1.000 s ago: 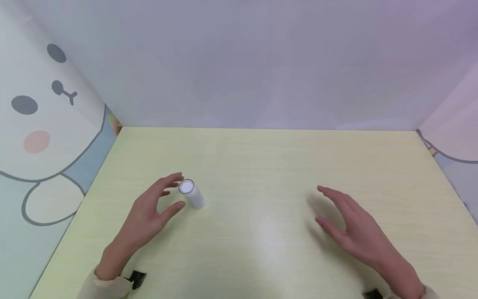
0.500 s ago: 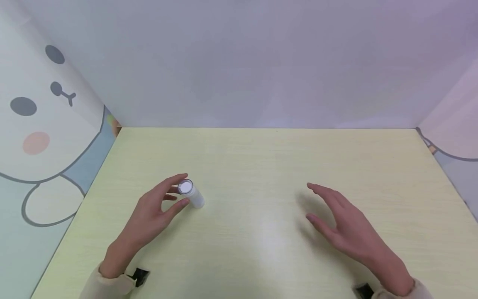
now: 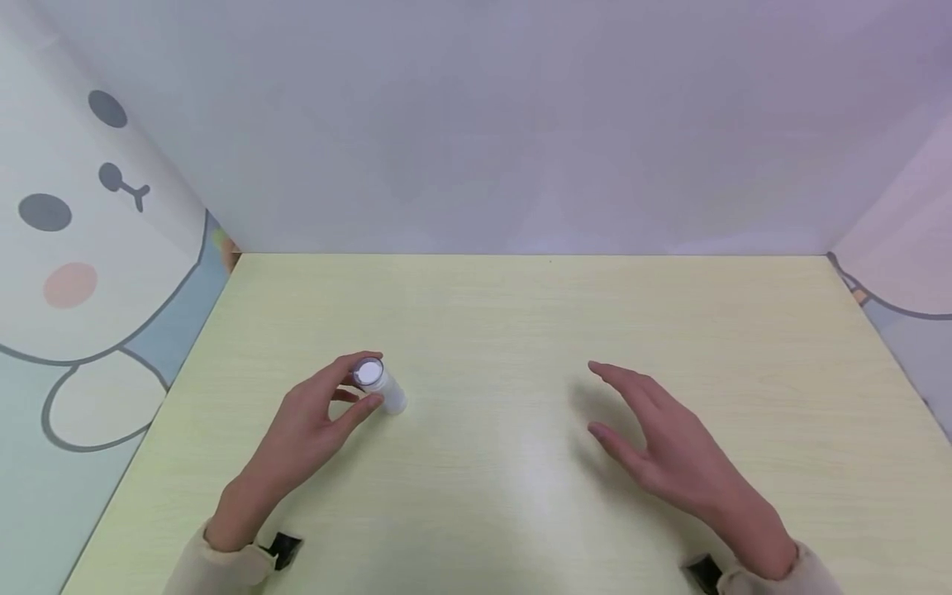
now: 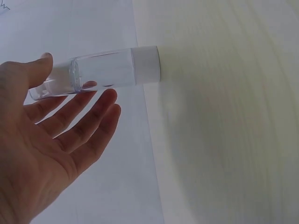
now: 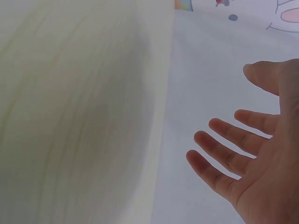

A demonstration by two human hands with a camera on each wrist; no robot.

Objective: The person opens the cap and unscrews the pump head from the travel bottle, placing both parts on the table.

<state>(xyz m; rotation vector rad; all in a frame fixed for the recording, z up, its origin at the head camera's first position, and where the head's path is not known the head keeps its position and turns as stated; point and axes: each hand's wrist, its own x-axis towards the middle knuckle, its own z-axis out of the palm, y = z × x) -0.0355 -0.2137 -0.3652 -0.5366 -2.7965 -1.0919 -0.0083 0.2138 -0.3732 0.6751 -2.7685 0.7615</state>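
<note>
The bottle [image 3: 389, 393] stands upright on the worktop [image 3: 483, 322], long axis vertical, its white end [image 4: 147, 65] down. It's right by my left hand [image 3: 311, 423], whose thumb and fingers curl round its upper part; how firmly, I can't tell. My right hand [image 3: 673, 450] holds nothing, fingers extended and thumb apart, with the bottle well off to its left.

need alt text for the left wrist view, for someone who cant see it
A person's left hand, thumb and fingers to either side of a clear, colourless cylindrical bottle; whether it grips is unclear. The bottle's opaque white end rests on a pale wood-grain tabletop, with a plain whitish wall behind.
</note>
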